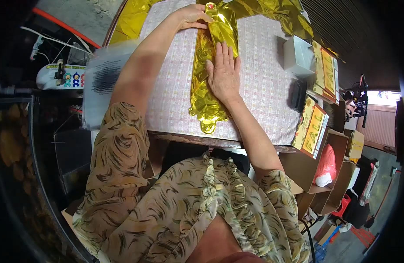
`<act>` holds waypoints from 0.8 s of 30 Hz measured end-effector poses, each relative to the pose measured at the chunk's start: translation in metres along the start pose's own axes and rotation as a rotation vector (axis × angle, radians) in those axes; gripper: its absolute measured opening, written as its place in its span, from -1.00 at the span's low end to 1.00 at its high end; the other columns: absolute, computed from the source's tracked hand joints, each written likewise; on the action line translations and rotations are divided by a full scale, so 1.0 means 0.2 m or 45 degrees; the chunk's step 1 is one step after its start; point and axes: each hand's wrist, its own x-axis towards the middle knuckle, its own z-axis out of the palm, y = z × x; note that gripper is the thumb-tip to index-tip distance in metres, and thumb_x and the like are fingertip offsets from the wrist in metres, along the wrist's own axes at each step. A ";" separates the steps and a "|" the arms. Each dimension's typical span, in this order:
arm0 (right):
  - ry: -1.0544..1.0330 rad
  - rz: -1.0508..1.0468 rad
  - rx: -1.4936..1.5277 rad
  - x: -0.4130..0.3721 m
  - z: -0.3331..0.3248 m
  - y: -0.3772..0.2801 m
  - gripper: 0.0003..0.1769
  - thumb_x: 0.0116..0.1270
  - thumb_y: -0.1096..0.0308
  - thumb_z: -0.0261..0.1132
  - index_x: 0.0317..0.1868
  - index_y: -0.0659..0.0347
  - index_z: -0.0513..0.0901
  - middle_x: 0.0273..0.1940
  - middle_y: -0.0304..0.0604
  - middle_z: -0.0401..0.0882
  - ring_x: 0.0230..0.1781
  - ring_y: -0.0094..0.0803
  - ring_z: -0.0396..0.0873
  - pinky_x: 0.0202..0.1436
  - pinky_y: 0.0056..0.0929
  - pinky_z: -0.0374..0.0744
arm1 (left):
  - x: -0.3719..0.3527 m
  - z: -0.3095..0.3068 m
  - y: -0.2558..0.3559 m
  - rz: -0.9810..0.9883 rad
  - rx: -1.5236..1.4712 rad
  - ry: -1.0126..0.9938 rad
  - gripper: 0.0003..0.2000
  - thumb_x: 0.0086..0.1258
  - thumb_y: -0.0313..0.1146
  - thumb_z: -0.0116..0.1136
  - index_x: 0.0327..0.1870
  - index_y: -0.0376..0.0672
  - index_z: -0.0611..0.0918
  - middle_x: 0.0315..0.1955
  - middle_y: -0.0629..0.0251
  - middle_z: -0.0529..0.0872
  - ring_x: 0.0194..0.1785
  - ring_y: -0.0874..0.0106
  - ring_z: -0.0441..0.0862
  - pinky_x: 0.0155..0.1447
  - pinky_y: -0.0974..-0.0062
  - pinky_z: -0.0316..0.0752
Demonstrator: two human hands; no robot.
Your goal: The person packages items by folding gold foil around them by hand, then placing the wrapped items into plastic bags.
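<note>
My left hand [192, 17] touches gold foil [224, 33] near far end; cannot tell whether clamped. My right hand [225, 79] presses flat, open, foil lying on checked tablecloth [265, 57].

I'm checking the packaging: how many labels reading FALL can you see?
2. The farther FALL label is right of the white box; the nearer FALL label is by the near right corner of the covered table. Others may be hidden.

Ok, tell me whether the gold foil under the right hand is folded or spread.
Folded: the gold foil lies as a narrow, creased strip on the cloth, one layer lapping over another near the right hand.
</note>
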 end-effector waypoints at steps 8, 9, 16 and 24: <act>-0.093 -0.053 -0.199 0.00 0.00 -0.01 -0.27 0.68 -0.09 -0.04 0.63 0.23 0.23 0.66 0.01 0.15 0.70 0.03 0.03 0.71 0.19 -0.08 | 0.10 -0.04 -0.14 0.282 0.305 0.233 -0.53 0.33 -0.65 0.25 0.30 -0.23 0.62 0.09 0.18 0.76 0.17 0.36 0.73 0.22 0.39 0.67; -0.095 -0.052 -0.200 0.00 0.00 -0.01 -0.27 0.68 -0.09 -0.04 0.63 0.23 0.23 0.66 0.01 0.15 0.70 0.03 0.03 0.71 0.19 -0.08 | 0.03 0.03 -0.10 0.478 0.725 0.520 -0.53 0.33 -0.63 0.26 0.30 -0.20 0.64 0.08 0.17 0.77 0.15 0.37 0.73 0.19 0.39 0.66; -0.092 -0.055 -0.228 0.00 0.01 -0.01 -0.25 0.68 -0.10 -0.04 0.65 0.22 0.20 0.67 0.00 0.13 0.70 0.04 0.04 0.70 0.21 -0.06 | -0.09 0.43 -0.02 1.134 1.016 -0.003 -0.80 0.40 -0.34 0.40 -0.04 -0.18 0.79 -0.10 0.26 0.79 -0.02 0.35 0.74 0.13 0.40 0.62; -0.077 -0.159 -0.350 -0.01 -0.01 -0.02 -0.22 0.66 -0.16 -0.03 0.67 0.15 0.19 0.68 -0.04 0.11 0.69 0.06 0.06 0.68 0.21 0.00 | 0.01 0.44 -0.16 1.028 0.979 -0.132 -0.81 0.35 -0.21 0.46 -0.19 -0.11 0.82 -0.21 0.34 0.79 -0.12 0.39 0.77 0.03 0.43 0.63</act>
